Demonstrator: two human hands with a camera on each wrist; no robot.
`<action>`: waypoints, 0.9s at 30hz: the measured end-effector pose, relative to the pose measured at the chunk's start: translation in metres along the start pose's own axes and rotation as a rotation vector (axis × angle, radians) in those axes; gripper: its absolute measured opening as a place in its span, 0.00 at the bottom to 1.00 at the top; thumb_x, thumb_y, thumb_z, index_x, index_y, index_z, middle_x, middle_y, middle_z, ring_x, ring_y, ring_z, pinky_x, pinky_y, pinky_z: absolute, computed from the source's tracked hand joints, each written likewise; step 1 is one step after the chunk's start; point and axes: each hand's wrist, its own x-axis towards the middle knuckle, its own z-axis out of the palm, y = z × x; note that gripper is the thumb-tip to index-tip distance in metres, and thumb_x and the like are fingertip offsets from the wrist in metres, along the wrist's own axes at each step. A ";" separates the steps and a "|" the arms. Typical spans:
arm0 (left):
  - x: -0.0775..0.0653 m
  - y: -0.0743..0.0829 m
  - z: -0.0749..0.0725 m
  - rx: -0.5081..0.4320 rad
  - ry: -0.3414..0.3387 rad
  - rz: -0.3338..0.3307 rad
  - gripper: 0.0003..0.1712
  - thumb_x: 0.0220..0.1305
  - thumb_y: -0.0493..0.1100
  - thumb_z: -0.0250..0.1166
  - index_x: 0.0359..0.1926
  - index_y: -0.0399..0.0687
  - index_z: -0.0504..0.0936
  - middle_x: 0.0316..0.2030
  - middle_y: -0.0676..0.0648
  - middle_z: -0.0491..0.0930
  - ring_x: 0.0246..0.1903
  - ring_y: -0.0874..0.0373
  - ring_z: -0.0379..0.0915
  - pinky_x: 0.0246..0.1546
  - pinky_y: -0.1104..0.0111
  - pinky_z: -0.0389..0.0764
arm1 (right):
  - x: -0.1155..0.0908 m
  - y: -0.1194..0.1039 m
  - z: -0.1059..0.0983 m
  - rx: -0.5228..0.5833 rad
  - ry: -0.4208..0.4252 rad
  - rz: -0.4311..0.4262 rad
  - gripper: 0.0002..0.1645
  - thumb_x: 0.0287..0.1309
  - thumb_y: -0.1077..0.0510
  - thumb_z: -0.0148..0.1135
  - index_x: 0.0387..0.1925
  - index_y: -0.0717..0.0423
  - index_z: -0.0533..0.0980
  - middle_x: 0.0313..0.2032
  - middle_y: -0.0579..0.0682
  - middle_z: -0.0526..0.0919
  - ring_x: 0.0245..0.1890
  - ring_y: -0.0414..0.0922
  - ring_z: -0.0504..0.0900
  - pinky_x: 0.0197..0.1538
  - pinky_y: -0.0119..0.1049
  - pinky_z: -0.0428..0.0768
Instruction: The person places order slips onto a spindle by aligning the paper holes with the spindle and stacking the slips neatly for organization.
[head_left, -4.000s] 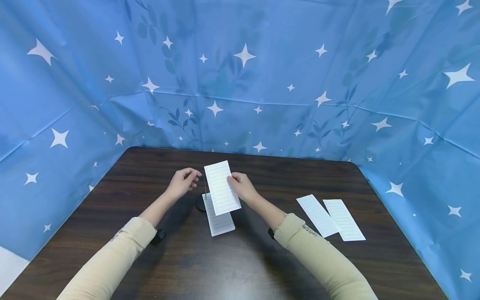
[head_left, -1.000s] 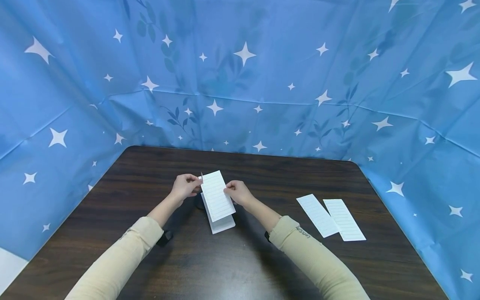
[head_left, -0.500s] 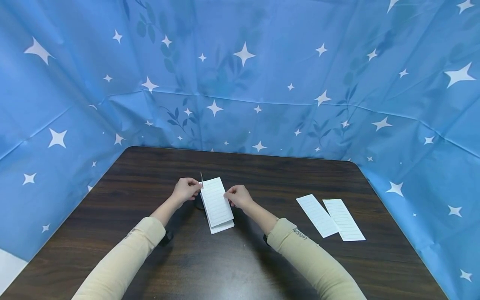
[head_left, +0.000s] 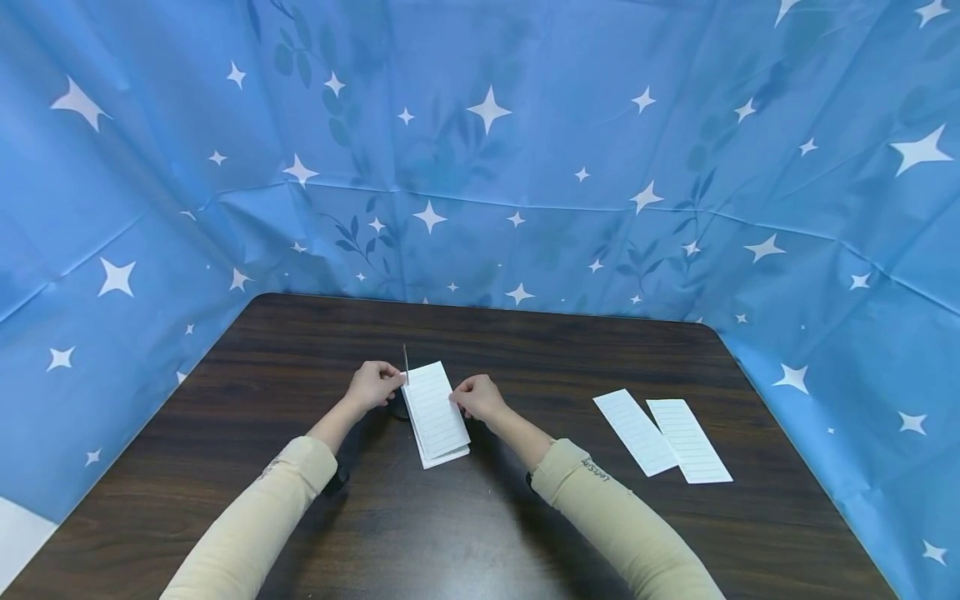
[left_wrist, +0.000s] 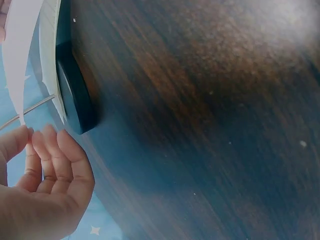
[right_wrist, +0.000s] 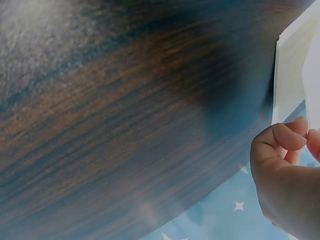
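A lined white paper slip [head_left: 437, 408] is held between both hands near the table's middle. My left hand [head_left: 372, 385] pinches its upper left corner with thumb and finger, beside a thin upright metal spike [head_left: 406, 360]. My right hand [head_left: 480, 398] pinches the slip's right edge. In the left wrist view, the spike [left_wrist: 37, 106] crosses the held slip [left_wrist: 21, 55] near its corner and appears to go through it. Beneath, apart from it, more paper [left_wrist: 48, 55] lies against the round black base [left_wrist: 76, 97]. The right wrist view shows the lower paper [right_wrist: 290, 75] beyond my fingers.
Two lined slips lie on the right of the dark wooden table [head_left: 525, 533]: one tilted [head_left: 636, 432], the other [head_left: 688, 440] touching or slightly overlapping it. A blue star-patterned cloth [head_left: 480, 167] hangs behind and around the table.
Both hands have brought the slip left to the spike and then lowered it down the spike, closer to the paper underneath. My left hand, earlier off the slip, now pinches its corner.
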 end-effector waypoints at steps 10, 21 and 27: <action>0.002 -0.006 0.004 0.149 0.004 0.036 0.12 0.64 0.41 0.59 0.37 0.33 0.80 0.25 0.42 0.79 0.23 0.56 0.79 0.22 0.70 0.76 | -0.001 0.009 0.002 -0.084 -0.040 -0.094 0.11 0.58 0.64 0.57 0.23 0.67 0.77 0.22 0.57 0.80 0.14 0.37 0.67 0.20 0.26 0.67; 0.003 -0.010 0.009 0.274 0.023 0.069 0.11 0.63 0.41 0.59 0.31 0.36 0.80 0.21 0.45 0.79 0.19 0.60 0.75 0.23 0.70 0.68 | 0.000 0.015 0.010 -0.218 0.012 -0.126 0.16 0.53 0.64 0.58 0.12 0.58 0.71 0.13 0.44 0.68 0.14 0.38 0.64 0.19 0.26 0.61; 0.004 -0.010 0.011 0.346 0.028 0.082 0.11 0.62 0.41 0.58 0.28 0.38 0.79 0.23 0.46 0.77 0.22 0.56 0.68 0.26 0.68 0.66 | 0.001 0.015 0.010 -0.251 0.018 -0.113 0.12 0.51 0.63 0.60 0.16 0.63 0.76 0.16 0.47 0.73 0.16 0.39 0.65 0.20 0.26 0.62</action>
